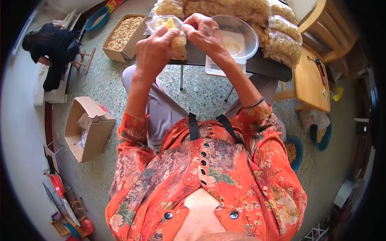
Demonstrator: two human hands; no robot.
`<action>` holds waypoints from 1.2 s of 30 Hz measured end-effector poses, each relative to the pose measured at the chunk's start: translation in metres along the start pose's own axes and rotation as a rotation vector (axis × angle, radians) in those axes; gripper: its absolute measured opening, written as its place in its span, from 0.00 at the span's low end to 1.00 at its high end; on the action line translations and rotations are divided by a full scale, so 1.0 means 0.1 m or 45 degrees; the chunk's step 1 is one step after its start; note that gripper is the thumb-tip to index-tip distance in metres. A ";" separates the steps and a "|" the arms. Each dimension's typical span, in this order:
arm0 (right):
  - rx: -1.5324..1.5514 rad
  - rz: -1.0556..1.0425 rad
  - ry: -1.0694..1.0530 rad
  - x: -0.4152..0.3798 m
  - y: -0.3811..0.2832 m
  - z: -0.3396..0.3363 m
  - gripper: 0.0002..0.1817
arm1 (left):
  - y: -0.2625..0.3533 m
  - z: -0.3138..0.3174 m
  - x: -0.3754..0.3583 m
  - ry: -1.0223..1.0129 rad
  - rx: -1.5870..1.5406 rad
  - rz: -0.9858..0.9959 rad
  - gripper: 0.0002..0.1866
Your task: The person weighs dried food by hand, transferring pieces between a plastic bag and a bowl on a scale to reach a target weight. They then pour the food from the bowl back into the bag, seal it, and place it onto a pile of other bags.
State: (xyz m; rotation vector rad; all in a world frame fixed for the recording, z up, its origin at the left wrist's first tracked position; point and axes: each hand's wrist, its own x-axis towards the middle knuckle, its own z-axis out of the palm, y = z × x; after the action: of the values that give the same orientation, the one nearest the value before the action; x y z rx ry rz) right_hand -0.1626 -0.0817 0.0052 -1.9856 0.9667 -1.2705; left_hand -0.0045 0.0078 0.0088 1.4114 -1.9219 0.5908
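A clear plastic bag (179, 45) with pale yellow, dried-looking pieces in it hangs between my hands above the dark table's near edge. My left hand (155, 50) is closed around the bag's left side, just below its mouth. On the other side my right hand (204, 34) has its fingers pinched together at the bag's rim; the fingertips are partly hidden. Close to my right wrist, a clear plastic bowl (250, 38) rests on a white kitchen scale (215, 69). The bowl holds little besides a few pale bits.
Filled bags (283, 46) of similar pieces are piled behind and right of the bowl. A carton of brown pieces (120, 34) stands on the floor at left, with an open cardboard box (90, 130) nearer. A wooden chair (311, 82) is at right. A person (54, 48) sits far left.
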 end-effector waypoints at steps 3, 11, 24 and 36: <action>0.006 -0.056 -0.004 -0.07 -0.10 -0.01 0.11 | 0.00 -0.06 0.04 -0.167 0.066 -0.026 0.11; 0.012 -0.181 -0.074 -0.01 -0.01 -0.05 0.10 | -0.01 -0.04 0.17 -0.365 0.143 -0.009 0.06; -0.069 0.042 -0.306 0.15 0.08 -0.48 0.09 | 0.00 -0.15 0.13 -0.048 -0.234 -0.059 0.05; -0.704 -0.518 -0.655 0.17 0.58 -1.07 0.14 | -0.20 0.08 -0.01 -0.018 -0.573 -0.028 0.06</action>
State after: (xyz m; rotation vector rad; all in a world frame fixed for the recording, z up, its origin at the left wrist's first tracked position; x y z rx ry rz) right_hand -0.2714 -0.1386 0.0081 -2.8605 0.7187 -0.6294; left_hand 0.0126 -0.0030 0.0017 1.1450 -1.8965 0.1215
